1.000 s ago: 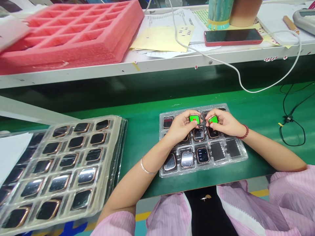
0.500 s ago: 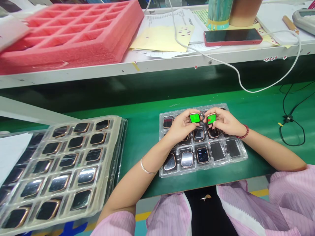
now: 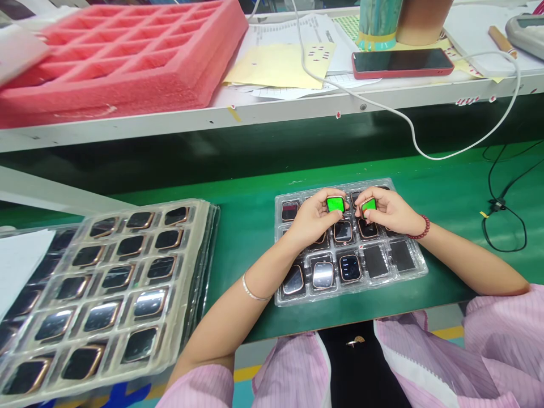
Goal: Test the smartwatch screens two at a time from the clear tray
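My left hand [image 3: 314, 218] is closed round a smartwatch body [image 3: 335, 204] whose screen glows green, its thumb at the lower edge. In my right hand [image 3: 389, 209] is a second smartwatch body [image 3: 368, 205], also lit green, with the thumb over the lower part of its screen. Both are held up side by side above a clear plastic tray [image 3: 312, 299]. Strapless watches sit in many of its pockets. One watch [image 3: 349, 267] in the front row shows lines of text, and two front pockets at the right hold only dark squares. My hands hide part of the back rows.
At left stands a stack of trays [image 3: 198, 249] filled with watches, beside a white paper sheet [image 3: 21, 260]. Above, a white shelf [image 3: 272, 110] carries a pink foam tray [image 3: 182, 85], papers and a phone [image 3: 403, 63]. A white cable [image 3: 408, 122] droops over its edge.
The watch in my right hand has turned, and my right thumb now covers more of its screen, where a red patch showed. My left hand has barely moved.
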The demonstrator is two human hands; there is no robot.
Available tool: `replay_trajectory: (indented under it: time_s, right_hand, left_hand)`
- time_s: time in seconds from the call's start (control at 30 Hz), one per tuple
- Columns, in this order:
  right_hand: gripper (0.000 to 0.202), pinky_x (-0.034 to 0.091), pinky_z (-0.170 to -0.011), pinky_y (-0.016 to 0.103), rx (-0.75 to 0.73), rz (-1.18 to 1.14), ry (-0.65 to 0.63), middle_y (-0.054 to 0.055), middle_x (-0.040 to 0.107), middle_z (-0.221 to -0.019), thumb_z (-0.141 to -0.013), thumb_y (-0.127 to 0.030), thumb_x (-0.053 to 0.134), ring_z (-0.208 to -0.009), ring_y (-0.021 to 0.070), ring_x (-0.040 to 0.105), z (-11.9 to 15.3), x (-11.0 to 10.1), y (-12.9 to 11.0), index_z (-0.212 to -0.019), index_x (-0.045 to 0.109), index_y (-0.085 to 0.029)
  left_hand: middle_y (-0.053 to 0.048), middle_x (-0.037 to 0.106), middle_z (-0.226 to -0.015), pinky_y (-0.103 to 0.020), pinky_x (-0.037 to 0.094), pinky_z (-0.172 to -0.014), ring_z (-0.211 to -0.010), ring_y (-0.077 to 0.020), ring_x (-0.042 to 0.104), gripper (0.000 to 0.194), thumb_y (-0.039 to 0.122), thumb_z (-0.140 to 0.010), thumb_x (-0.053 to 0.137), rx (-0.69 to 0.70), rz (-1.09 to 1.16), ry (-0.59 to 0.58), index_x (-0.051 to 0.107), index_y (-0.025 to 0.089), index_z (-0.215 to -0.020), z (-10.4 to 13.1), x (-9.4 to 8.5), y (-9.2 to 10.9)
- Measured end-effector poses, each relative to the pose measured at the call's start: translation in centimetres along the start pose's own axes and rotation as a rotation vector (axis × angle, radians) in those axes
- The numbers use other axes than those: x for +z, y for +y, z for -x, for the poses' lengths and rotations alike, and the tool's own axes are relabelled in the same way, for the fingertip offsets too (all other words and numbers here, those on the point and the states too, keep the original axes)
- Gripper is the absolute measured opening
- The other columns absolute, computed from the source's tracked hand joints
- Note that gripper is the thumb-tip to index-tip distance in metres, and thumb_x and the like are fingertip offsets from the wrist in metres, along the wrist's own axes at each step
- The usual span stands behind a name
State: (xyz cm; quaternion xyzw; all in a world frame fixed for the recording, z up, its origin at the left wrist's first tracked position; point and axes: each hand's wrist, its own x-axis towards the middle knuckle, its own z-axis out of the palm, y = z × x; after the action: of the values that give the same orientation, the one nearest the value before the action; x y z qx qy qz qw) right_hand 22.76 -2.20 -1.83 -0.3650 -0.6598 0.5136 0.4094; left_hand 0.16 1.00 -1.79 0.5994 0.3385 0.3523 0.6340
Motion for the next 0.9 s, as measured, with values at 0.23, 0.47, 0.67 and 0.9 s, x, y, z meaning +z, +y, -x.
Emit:
replay_trajectory:
  time_s: [0.23,0.47,0.67,0.9]
  right_hand:
    - [0.029,0.062,-0.07,0.028,0.033,-0.022,0.004,0.006,0.071,-0.098,-0.085,-0.012,0.06,-0.077,0.0144,0.07,0.03,-0.02,-0.08,-0.113,0.06,-0.017]
    - [0.041,0.064,-0.077,0.031,-0.008,-0.008,0.008,0.007,0.071,-0.109,-0.08,-0.008,0.061,-0.087,0.0172,0.072,0.01,0.06,0.22,-0.119,0.06,-0.019]
    - [0.03,0.065,-0.072,0.031,0.022,0.014,-0.001,0.007,0.071,-0.104,-0.085,-0.012,0.058,-0.079,0.0163,0.072,-0.01,0.08,-0.03,-0.114,0.063,-0.019]
    - [0.045,0.064,-0.081,0.035,-0.022,0.038,-0.008,0.008,0.069,-0.113,-0.08,-0.009,0.059,-0.096,0.0207,0.071,0.0,0.05,0.47,-0.123,0.059,-0.021]
  left_hand:
    - [-0.007,0.072,-0.1,-0.03,0.054,-0.082,-0.089,-0.0175,0.067,0.035,0.018,-0.077,0.073,0.018,0.001,0.002,0.064,0.016,-0.111,-0.11,-0.13,-0.24]
    - [-0.005,0.072,-0.098,-0.032,0.054,-0.085,-0.092,-0.0181,0.068,0.038,0.013,-0.074,0.071,0.024,0.023,0.024,0.063,0.016,-0.111,-0.08,0.0,-0.14]
    - [-0.005,0.071,-0.091,-0.029,0.054,-0.076,-0.08,-0.016,0.066,0.029,0.018,-0.077,0.07,0.027,0.026,0.024,0.064,0.015,-0.105,-0.03,0.07,0.15]
    - [-0.005,0.072,-0.099,-0.033,0.052,-0.088,-0.096,-0.0193,0.068,0.044,0.011,-0.072,0.069,0.015,0.002,0.037,0.061,0.017,-0.115,-0.03,0.06,-0.11]
